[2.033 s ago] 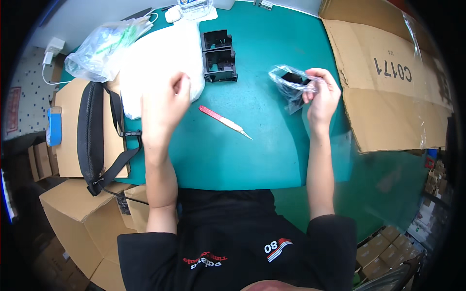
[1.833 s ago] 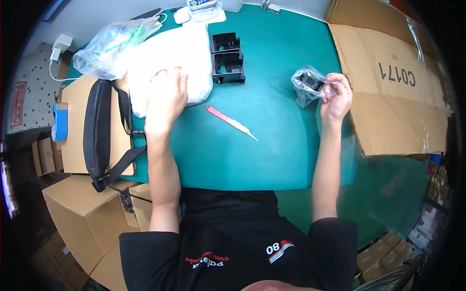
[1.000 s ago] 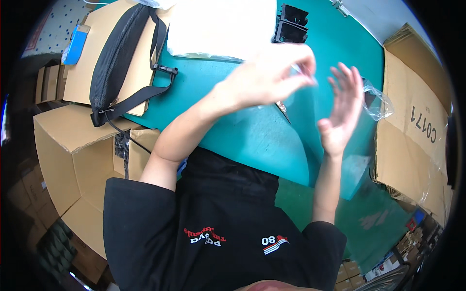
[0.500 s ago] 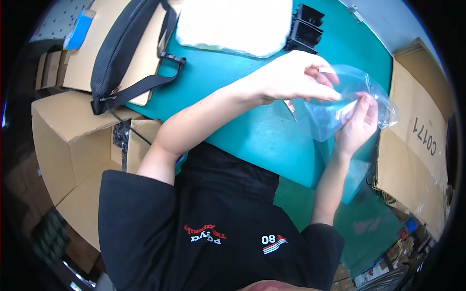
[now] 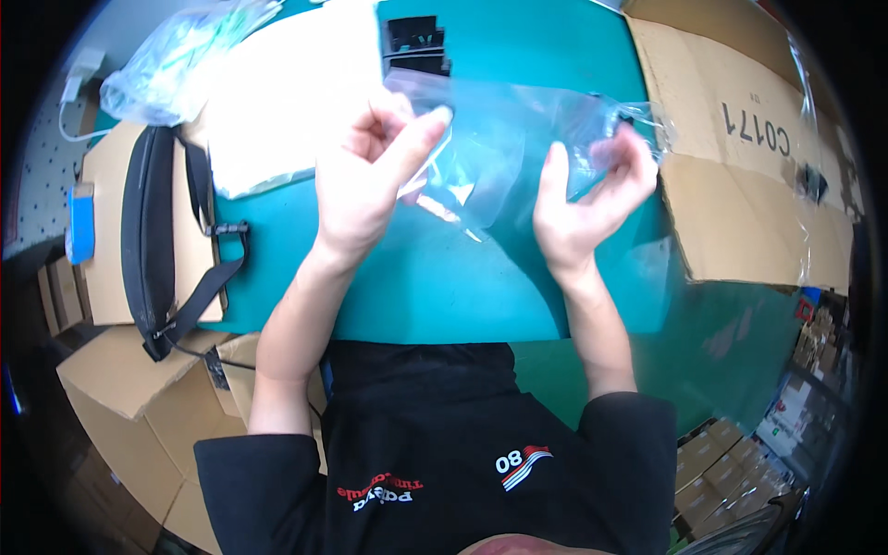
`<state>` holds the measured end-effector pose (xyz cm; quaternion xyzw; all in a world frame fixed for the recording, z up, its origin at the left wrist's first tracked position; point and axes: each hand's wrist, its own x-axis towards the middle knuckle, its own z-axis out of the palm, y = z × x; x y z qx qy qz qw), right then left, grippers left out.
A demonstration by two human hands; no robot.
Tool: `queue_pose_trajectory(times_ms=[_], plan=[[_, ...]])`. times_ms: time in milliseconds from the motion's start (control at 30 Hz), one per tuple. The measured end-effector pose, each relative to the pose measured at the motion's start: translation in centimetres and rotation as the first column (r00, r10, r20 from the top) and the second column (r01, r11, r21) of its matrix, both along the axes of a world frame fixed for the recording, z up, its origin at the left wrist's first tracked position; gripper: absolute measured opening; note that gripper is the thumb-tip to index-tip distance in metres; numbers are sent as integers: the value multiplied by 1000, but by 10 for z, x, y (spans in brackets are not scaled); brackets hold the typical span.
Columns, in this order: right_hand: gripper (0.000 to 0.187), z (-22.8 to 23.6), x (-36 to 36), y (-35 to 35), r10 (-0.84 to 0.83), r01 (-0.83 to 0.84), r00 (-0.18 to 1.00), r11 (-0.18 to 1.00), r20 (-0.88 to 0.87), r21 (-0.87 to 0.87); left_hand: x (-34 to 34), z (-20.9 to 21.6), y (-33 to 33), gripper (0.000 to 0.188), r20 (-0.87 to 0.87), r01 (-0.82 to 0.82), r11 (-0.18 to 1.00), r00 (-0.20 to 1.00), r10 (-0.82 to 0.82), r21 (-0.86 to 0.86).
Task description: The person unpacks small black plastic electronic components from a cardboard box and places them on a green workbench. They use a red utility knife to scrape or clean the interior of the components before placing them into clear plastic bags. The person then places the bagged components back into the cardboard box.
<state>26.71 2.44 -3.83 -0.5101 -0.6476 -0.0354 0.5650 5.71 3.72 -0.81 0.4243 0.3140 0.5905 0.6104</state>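
Observation:
A clear plastic bag point(image 5: 504, 139) stretches between my two hands above the green table. Its left edge is at my left hand point(image 5: 370, 176), whose thumb and curled fingers close on the film. My right hand point(image 5: 592, 208) is at the bag's crumpled right end, thumb and fingers spread apart with film between and behind them. Some blur softens the right fingertips. Under the bag, partly seen through it, a slim pointed tool point(image 5: 450, 215) lies on the table; its exact kind is unclear.
Black plastic parts point(image 5: 416, 46) and a white sheet-like pack point(image 5: 277, 111) lie farther back. At left are a black belt bag point(image 5: 148, 231), a filled clear bag point(image 5: 166, 83) and an open carton point(image 5: 139, 407). Another large carton point(image 5: 731, 194) borders the table's right side.
The view has turned, so the table things appear shifted. My hands have drawn apart, spreading the bag between them. My right thumb has parted from its fingers, which were pinching the film.

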Motion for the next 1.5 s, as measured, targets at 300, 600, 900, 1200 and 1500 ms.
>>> queue_pose_trajectory(times_ms=[300,600,900,1200,1500], plan=[[18,5,0,2,66,-40,917,996,393,-73,16,-11,-7,16,68,205,975,975,-211,84],[25,15,-14,-11,304,-677,712,537,-632,-504,30,-33,-5,28,-263,219,976,942,-208,13],[15,7,10,6,181,-753,555,525,-812,-397,9,-23,5,23,-271,178,981,943,-192,-76],[20,-5,-9,-5,301,-493,866,644,-399,-585,26,-25,-12,28,-653,171,981,754,-70,92],[18,-21,-5,12,257,-271,963,899,-86,-345,29,-31,-6,25,-684,69,992,729,22,106]])
